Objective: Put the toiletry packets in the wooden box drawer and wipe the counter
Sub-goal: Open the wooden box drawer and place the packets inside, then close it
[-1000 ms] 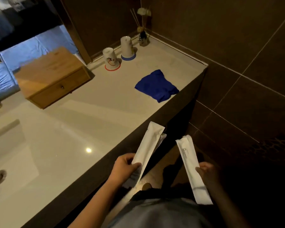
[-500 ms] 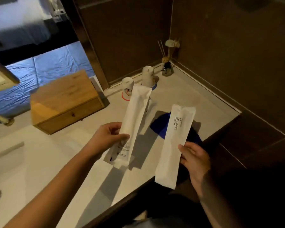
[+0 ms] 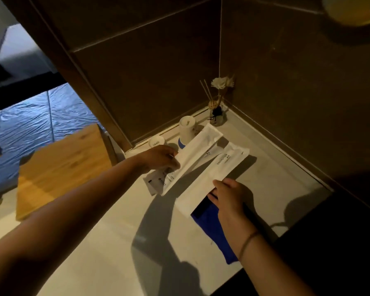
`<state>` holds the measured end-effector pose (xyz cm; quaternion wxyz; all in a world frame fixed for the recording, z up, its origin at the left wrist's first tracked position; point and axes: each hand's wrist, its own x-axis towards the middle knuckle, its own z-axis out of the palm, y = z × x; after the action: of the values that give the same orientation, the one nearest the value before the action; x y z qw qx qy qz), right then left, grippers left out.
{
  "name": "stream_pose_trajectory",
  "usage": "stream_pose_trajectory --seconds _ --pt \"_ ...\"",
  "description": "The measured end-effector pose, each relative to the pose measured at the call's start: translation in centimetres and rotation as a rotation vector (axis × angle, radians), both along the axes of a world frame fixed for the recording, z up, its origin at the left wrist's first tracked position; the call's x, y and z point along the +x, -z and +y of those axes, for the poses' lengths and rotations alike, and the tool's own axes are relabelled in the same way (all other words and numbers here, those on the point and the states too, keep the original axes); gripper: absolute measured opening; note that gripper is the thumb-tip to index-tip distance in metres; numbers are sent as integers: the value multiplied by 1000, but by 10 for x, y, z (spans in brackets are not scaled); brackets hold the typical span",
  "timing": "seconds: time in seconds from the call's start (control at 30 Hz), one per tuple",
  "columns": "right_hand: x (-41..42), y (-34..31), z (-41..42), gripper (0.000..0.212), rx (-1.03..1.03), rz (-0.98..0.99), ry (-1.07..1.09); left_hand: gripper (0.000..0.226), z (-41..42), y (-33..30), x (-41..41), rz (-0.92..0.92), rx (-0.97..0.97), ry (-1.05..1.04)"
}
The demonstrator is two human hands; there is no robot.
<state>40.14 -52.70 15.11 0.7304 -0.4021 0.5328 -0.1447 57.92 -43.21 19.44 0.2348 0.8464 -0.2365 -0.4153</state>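
Both arms are out over the pale stone counter (image 3: 120, 253). The left hand (image 3: 158, 158) pinches a long white paper toiletry packet (image 3: 192, 157) near its lower end, with a second printed sachet (image 3: 156, 182) tucked underneath it. The right hand (image 3: 229, 199) grips another long white packet printed with grey lettering (image 3: 214, 178), thumb on top, held just above the crumpled blue cloth (image 3: 214, 229) lying on the counter. The light wooden box (image 3: 60, 167) sits to the left; its drawer front is out of sight. Two upturned white paper cups (image 3: 187, 130) and a reed diffuser bottle (image 3: 217, 116) stand in the far corner.
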Motion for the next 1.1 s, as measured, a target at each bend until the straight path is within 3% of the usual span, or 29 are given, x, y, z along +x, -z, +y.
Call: stream_pose_trajectory --seconds 0.07,0.13,0.3,0.4,0.53,0.63,0.73,0.8,0.9,0.97,1.1 --pt "4 2 0 22 55 -2 19 16 -9 11 7 -41 6 43" --pt "4 6 -1 24 92 -7 54 20 -11 24 11 -78 -14 46" --pt "5 11 0 10 123 -47 121 26 -8 59 15 27 121 91" --pt "16 13 9 8 133 -34 64 39 -10 66 12 -173 130 151" --pt "33 13 21 21 109 29 -32 24 -4 54 -2 -382 4 146" --pt "37 9 20 19 293 -81 -181 52 16 47 -16 -517 -118 185" --pt "25 9 17 17 290 -118 -372 82 44 53 -34 -558 33 418" --pt "11 14 12 39 64 -9 -525 84 58 65 -44 -573 121 486" --pt "-1 19 4 65 -874 416 -882 83 72 82 -51 -619 169 470" --pt "9 21 -3 75 -1323 468 -1006 82 79 91 -54 -654 176 455" --pt "47 39 -13 89 -1618 432 -1373 76 85 104 -58 -692 165 458"
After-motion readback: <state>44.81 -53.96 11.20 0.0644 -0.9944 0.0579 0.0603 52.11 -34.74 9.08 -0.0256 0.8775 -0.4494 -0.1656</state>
